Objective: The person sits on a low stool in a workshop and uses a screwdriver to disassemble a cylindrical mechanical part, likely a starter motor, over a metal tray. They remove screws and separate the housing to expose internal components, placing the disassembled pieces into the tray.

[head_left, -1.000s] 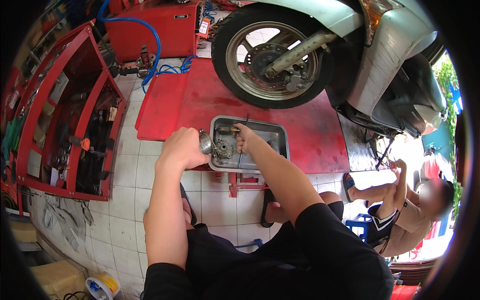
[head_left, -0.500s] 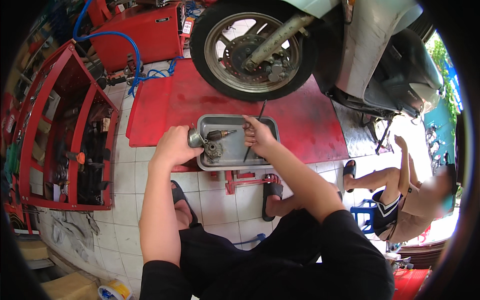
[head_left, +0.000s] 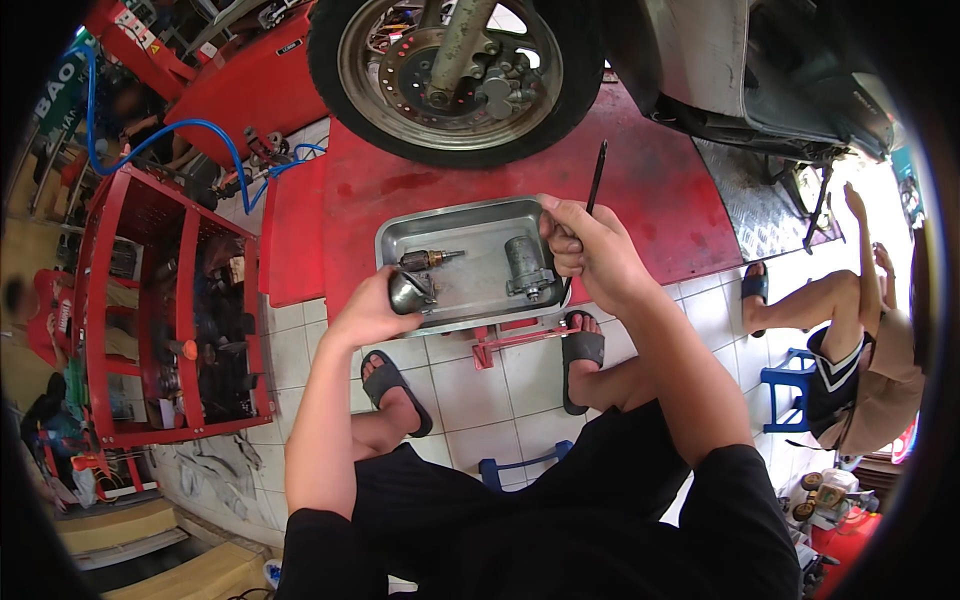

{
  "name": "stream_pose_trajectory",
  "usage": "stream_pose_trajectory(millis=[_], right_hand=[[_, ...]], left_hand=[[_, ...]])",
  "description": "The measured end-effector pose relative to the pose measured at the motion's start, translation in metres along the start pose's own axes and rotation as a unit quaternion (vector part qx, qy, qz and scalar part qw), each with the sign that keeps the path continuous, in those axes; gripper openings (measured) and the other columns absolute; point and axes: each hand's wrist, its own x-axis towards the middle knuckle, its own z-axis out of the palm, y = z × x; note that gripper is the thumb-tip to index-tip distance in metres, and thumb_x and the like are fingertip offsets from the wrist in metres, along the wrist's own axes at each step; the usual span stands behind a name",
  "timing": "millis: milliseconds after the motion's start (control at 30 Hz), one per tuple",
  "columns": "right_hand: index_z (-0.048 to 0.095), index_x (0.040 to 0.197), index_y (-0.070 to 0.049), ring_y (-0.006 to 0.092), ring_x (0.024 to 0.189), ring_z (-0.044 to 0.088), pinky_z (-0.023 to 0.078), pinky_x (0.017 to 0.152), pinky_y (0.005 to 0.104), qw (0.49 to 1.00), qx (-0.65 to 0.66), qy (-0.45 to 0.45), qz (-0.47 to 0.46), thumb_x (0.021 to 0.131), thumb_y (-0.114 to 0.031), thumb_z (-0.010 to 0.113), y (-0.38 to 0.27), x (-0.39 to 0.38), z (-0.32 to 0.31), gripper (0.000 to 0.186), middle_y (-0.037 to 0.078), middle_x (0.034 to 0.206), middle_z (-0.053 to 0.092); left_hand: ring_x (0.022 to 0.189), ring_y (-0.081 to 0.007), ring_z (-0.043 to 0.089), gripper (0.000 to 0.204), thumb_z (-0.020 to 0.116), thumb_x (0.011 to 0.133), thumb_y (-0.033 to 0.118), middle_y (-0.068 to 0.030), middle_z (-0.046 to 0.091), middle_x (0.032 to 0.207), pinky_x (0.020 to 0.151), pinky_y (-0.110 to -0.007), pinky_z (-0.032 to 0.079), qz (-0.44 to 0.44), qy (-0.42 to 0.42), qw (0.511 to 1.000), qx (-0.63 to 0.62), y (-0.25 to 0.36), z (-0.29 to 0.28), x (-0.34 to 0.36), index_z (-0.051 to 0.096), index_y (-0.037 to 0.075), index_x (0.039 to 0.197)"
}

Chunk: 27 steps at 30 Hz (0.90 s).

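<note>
My left hand (head_left: 362, 318) is closed around a rounded metal part (head_left: 408, 294), dull grey, above the near left corner of a metal tray (head_left: 470, 207). In the tray lies a small motor armature (head_left: 420, 260) with a copper-coloured section and a thin shaft. Toward the tray's right side is a grey cylindrical housing (head_left: 524, 262) with a flanged lower end. My right hand (head_left: 595, 250) grips a thin black rod (head_left: 599, 172) at the tray's right end. The rod is slanted, its upper end pointing away from me; my fingers hide its middle.
The tray rests on a red platform (head_left: 660, 190) beneath a scooter's front wheel (head_left: 450, 150). A red tool cart (head_left: 185, 300) stands left, near a blue hose (head_left: 215, 126). At right a person sits on a blue stool (head_left: 790, 385). My feet are on white tiles (head_left: 470, 400).
The view has shifted. My right hand has moved right, off the tray's interior, with the rod, and the cylindrical housing now shows. My left hand still holds the rounded metal part, now turned.
</note>
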Motion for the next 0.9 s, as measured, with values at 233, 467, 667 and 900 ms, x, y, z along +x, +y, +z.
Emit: stream_pose_trajectory(millis=[233,467,667,900], right_hand=[[0.059,0.084,-0.004,0.0008,0.051,0.024,0.019,0.048,0.0232,1.0,-0.028,-0.003,0.01,0.098,-0.032,0.063,0.0,-0.002,-0.016,0.031,-0.011,0.062,0.035],[0.056,0.082,-0.003,0.0009,0.054,0.025,0.02,0.05,0.0224,0.997,-0.079,0.013,0.013,0.099,-0.028,0.062,-0.006,-0.01,-0.015,0.03,-0.01,0.062,0.033],[0.057,0.083,-0.002,0.0007,0.055,0.026,0.02,0.05,0.0226,0.995,-0.099,0.005,0.022,0.099,-0.026,0.063,-0.004,-0.008,-0.009,0.029,-0.011,0.063,0.034],[0.057,0.085,-0.002,0.0008,0.055,0.026,0.021,0.05,0.0225,0.994,-0.103,-0.004,0.029,0.098,-0.024,0.063,0.0,-0.005,-0.006,0.027,-0.011,0.064,0.036]], left_hand=[[0.111,-0.0409,0.062,0.079,0.08,0.075,0.019,-0.0304,0.061,0.116,0.094,-0.045,0.049,-0.045,-0.045,0.992,0.107,0.027,0.045,0.018,0.039,-0.008,0.136],[0.107,-0.0407,0.062,0.063,0.081,0.067,0.009,-0.0233,0.065,0.107,0.091,-0.045,0.049,-0.009,-0.025,0.99,0.142,0.044,0.063,0.032,0.048,0.007,0.121],[0.1,-0.0356,0.066,0.062,0.085,0.062,0.003,-0.0166,0.067,0.101,0.084,-0.04,0.052,0.067,0.05,0.996,0.004,0.012,0.072,0.04,0.05,0.005,0.113],[0.109,-0.0345,0.06,0.063,0.089,0.06,0.006,-0.0152,0.059,0.114,0.093,-0.04,0.049,0.11,0.086,0.99,0.03,-0.005,0.075,0.04,0.052,0.005,0.111]])
